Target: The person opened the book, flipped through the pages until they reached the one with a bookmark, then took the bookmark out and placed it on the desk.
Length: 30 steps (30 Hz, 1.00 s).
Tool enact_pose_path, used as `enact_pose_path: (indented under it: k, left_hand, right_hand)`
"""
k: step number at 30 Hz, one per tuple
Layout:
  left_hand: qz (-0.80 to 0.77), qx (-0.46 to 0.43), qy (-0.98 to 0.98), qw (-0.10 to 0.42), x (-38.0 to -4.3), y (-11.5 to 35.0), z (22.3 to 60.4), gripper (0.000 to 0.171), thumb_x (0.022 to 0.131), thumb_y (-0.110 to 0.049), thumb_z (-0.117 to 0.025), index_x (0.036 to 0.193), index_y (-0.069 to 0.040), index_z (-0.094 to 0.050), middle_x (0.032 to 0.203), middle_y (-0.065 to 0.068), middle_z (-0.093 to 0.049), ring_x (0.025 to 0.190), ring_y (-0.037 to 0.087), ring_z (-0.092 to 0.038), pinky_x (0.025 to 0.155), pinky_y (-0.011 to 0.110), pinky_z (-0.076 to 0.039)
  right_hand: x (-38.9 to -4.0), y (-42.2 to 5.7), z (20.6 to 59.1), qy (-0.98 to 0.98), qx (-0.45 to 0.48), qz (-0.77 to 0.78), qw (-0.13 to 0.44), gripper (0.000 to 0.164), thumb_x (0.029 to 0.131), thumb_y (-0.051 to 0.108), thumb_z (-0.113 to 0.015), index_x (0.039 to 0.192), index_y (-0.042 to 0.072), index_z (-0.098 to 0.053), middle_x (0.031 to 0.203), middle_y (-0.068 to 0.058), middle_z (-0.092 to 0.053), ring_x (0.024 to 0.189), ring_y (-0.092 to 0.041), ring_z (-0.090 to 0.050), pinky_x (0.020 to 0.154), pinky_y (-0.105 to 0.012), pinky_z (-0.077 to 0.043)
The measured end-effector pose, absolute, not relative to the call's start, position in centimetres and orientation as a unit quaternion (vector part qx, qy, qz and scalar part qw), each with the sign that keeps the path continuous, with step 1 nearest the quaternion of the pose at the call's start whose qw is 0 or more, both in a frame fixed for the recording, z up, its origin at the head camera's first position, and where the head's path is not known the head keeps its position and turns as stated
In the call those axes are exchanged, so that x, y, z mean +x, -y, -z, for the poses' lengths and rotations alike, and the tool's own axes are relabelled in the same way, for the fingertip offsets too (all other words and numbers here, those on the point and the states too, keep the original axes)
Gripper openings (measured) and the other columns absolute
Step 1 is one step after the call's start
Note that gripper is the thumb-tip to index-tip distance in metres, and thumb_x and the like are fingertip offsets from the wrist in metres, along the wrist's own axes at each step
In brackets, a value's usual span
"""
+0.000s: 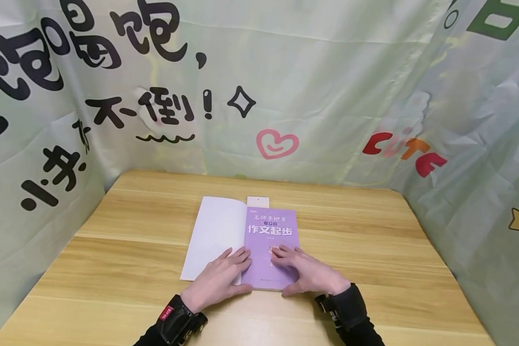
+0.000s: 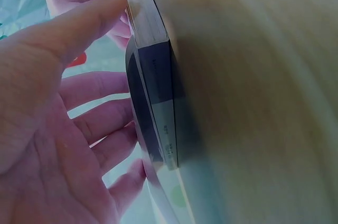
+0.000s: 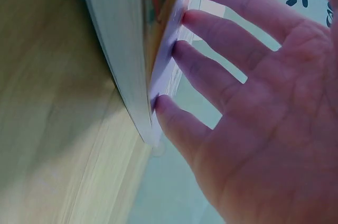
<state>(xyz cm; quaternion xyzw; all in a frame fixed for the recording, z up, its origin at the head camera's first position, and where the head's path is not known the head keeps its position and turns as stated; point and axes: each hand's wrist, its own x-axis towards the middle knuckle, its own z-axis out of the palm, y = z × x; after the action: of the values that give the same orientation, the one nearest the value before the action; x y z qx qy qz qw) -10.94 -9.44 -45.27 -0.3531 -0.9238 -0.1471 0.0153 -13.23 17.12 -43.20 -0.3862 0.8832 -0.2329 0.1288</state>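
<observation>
A thick book (image 1: pixel 264 269) with a purple page facing up lies on the table, its front cover turned over to the left with the white inside (image 1: pixel 218 230) showing. My left hand (image 1: pixel 220 276) rests across the fold, fingers spread, thumb at the book's lower edge. On the purple page's right side lie the fingertips of my right hand (image 1: pixel 309 271), with its thumb by the lower right corner. In the left wrist view the spine (image 2: pixel 158 86) stands beyond the left fingers. The right wrist view shows the page block (image 3: pixel 119 39) and fingertips touching the purple surface.
A small pale card or tag (image 1: pixel 258 202) sticks out above the book's top edge. The wooden table (image 1: pixel 372 240) reaches back to a printed cloth (image 1: pixel 328 96) that hangs behind it and along both sides.
</observation>
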Motion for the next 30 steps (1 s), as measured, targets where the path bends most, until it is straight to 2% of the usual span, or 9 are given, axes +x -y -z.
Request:
enact_pose_path:
  k: [8,17,24,30]
  left_hand:
    - [0.129,-0.358,0.924,0.025,-10.91,9.37,45.26,0.07,0.081,-0.047,-0.069,0.13,0.001,-0.058,0.14,0.02,-0.049,0.133,0.029,-0.038,0.112,0.051,-0.028]
    - [0.129,-0.361,0.923,0.032,-10.9,9.38,45.29,0.07,0.079,-0.045,-0.07,0.129,0.002,-0.058,0.139,0.02,-0.049,0.132,0.03,-0.039,0.112,0.052,-0.029]
    - [0.131,-0.362,0.922,0.036,-10.89,9.4,45.32,0.069,0.079,-0.045,-0.07,0.129,0.002,-0.058,0.139,0.02,-0.049,0.132,0.03,-0.039,0.112,0.051,-0.029]
    - [0.132,-0.36,0.923,0.032,-10.9,9.4,45.41,0.07,0.079,-0.046,-0.07,0.13,0.002,-0.058,0.14,0.02,-0.049,0.133,0.03,-0.038,0.112,0.051,-0.029]
  right_hand:
    - [-13.2,-17.27,42.95,-0.884,-0.377,0.243,0.134,0.064,0.072,0.025,-0.08,0.127,0.0,-0.061,0.148,-0.017,-0.039,0.138,-0.036,-0.027,0.112,-0.063,-0.018]
    - [-13.19,-17.31,42.47,-0.88,-0.392,0.244,0.116,0.045,0.078,0.023,-0.076,0.117,0.002,-0.068,0.135,-0.014,-0.056,0.131,-0.033,-0.04,0.111,-0.063,-0.021]
    - [-13.36,-17.43,42.26,-0.882,-0.383,0.255,0.1,0.04,0.079,0.026,-0.075,0.114,0.006,-0.07,0.13,-0.017,-0.059,0.122,-0.033,-0.051,0.107,-0.065,-0.026]
    - [-13.54,-17.32,42.35,-0.877,-0.387,0.274,0.073,0.035,0.08,0.019,-0.074,0.111,0.004,-0.071,0.113,-0.009,-0.07,0.108,-0.02,-0.062,0.111,-0.062,-0.022]
